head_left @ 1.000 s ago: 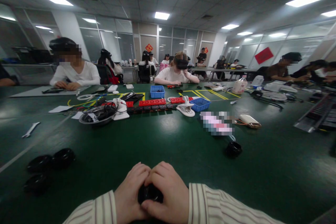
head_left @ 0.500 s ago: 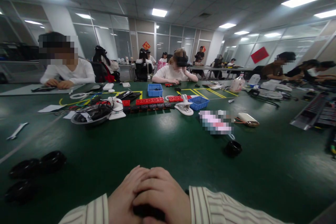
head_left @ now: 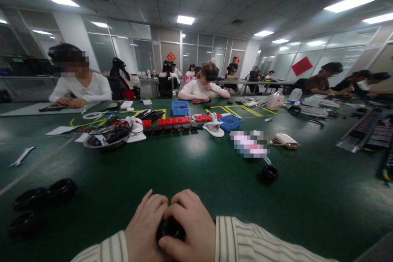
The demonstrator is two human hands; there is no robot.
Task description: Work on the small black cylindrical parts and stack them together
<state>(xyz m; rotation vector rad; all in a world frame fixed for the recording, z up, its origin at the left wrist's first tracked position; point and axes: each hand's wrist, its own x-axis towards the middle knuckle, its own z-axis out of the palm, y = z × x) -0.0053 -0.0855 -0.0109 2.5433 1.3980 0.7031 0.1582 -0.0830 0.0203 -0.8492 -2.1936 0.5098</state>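
Both of my hands are together at the bottom middle of the view, closed round a small black round part point(head_left: 170, 228). My left hand point(head_left: 144, 229) wraps its left side and my right hand point(head_left: 192, 227) covers its right side and top. Only the dark middle of the part shows between the fingers. Striped sleeves cover both wrists. A similar black round part point(head_left: 269, 173) lies alone on the green table point(head_left: 196, 172) to the right, well ahead of my hands. Three more black round parts point(head_left: 39, 200) lie at the left.
A wrench point(head_left: 21, 156) lies at the far left. Further out are a bowl of cables point(head_left: 106, 137), red power strips point(head_left: 178, 120), two blue bins point(head_left: 230, 122), a white clamp point(head_left: 213, 127) and a power bank point(head_left: 287, 141). Several people sit across the table.
My hands stayed clasped on the black part and shifted their fingers a little, so the part shows again between them. The view swayed slightly.
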